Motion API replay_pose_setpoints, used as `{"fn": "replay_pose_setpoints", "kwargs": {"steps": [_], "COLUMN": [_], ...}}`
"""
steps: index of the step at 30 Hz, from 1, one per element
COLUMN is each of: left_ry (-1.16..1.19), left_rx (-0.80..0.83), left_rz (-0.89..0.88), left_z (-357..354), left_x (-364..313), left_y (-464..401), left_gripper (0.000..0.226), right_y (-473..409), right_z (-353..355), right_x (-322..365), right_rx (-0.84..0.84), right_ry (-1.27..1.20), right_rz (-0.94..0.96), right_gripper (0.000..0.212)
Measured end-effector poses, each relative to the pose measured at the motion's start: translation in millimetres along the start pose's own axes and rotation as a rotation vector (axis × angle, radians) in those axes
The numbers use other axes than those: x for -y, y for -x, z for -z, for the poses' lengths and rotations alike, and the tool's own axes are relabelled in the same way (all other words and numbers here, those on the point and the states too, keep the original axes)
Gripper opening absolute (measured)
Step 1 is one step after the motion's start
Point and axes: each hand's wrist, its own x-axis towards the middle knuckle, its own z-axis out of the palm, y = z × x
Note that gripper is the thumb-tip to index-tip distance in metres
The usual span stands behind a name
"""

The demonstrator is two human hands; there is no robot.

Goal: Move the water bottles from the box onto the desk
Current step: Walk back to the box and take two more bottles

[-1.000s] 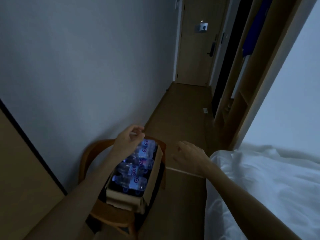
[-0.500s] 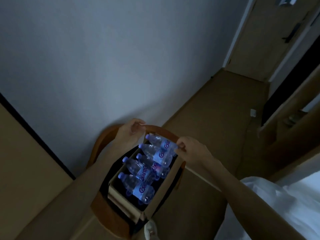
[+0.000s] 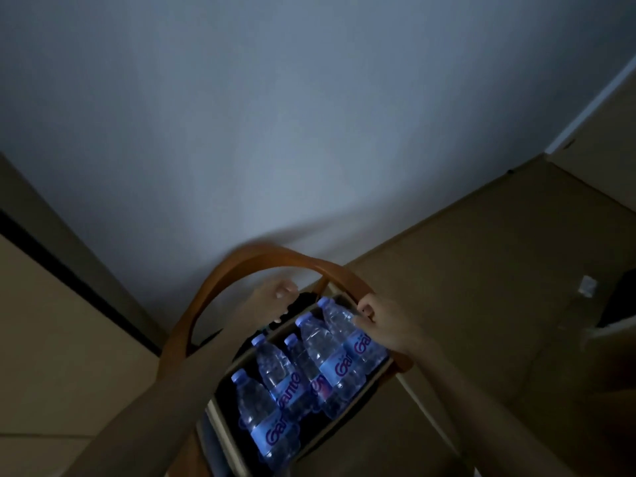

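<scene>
**A:** Where were your hands at that point?

**B:** My right hand was on the far-right bottle, fingers curled around its upper body just below the cap. My left hand was at the box's far edge, fingers loosely bent, holding nothing I could make out; contact with the rim was too dark to call.

**A:** And the bottle's lie relative to the grip?

**B:** It was lying down in the cardboard box, long axis running from the cap at the far end toward me and to the right. My hand came at it from the right, across that axis. Right hand was clearly nearer; left was beside the cap end, apart from it.

**A:** Rest of the load?

**B:** The other bottles were in the box, lying roughly parallel, caps away from me, packed touching. The box sat on a wooden chair by the wall. Desk wasn't clearly identifiable.

**A:** So the pull?

**B:** Probably lift up and right, clear of the neighbour touching it.
</scene>
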Motion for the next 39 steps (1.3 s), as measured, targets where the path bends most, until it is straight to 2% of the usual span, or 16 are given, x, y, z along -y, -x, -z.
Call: {"fn": "replay_pose_setpoints", "kwargs": {"steps": [2,5,7,11,15,17,19,22,25,28,31,35,39], "left_ry": [-0.026,0.032,0.054,0.078,-0.03,-0.009,0.029,-0.052,-0.073,-0.029,-0.053,-0.08,-0.06], "left_rx": [-0.001,0.03,0.049,0.022,0.09,0.1,0.044,-0.047,-0.134,-0.254,-0.257,-0.246,-0.295], "left_rz": [0.06,0.159,0.206,0.292,0.362,0.411,0.466,0.487,0.52,0.584,0.694,0.841,0.856], "left_z": [-5.6,-18.1,-27.4,-51.2,-80.0,-92.1,-99.2,-101.2,-102.3,-105.5,-106.2,-109.1,-118.5], "left_x": [10.7,25.3,32.6,39.9,36.9,35.1,33.3,34.1,30.9,28.6,26.9,26.5,23.1], "left_y": [-6.4,-10.3,-12.7,-26.4,-37.8,-38.6,-37.7,-31.1,-18.9,-4.6,7.6,25.0,39.7], "left_gripper": [0.015,0.009,0.021,0.006,0.031,0.033,0.034,0.037,0.03,0.026,0.034,0.058,0.055], "right_y": [-20.1,-48.8,-69.9,-109.1,-135.4,-144.6,-154.2,-167.5,-178.4,-185.5,-190.5,-198.1,-204.1], "right_z": [-5.7,-13.6,-18.1,-26.9,-34.7,-36.9,-38.8,-42.6,-48.7,-57.9,-66.1,-68.6,-67.5], "right_x": [-4.4,-14.0,-22.7,-38.2,-52.1,-56.9,-60.7,-61.5,-56.7,-49.2,-42.8,-32.5,-23.6], "right_rx": [0.032,0.074,0.1,0.22,0.365,0.441,0.516,0.621,0.703,0.767,0.789,0.826,0.879], "right_ry": [0.004,-0.005,-0.021,-0.093,-0.147,-0.155,-0.162,-0.15,-0.103,-0.037,0.039,0.222,0.299], "right_rz": [0.008,0.037,0.05,0.042,0.07,0.09,0.103,0.125,0.165,0.213,0.233,0.294,0.368], "right_gripper": [0.02,0.023,0.025,0.023,0.025,0.025,0.029,0.042,0.054,0.045,0.04,0.045,0.034]}}
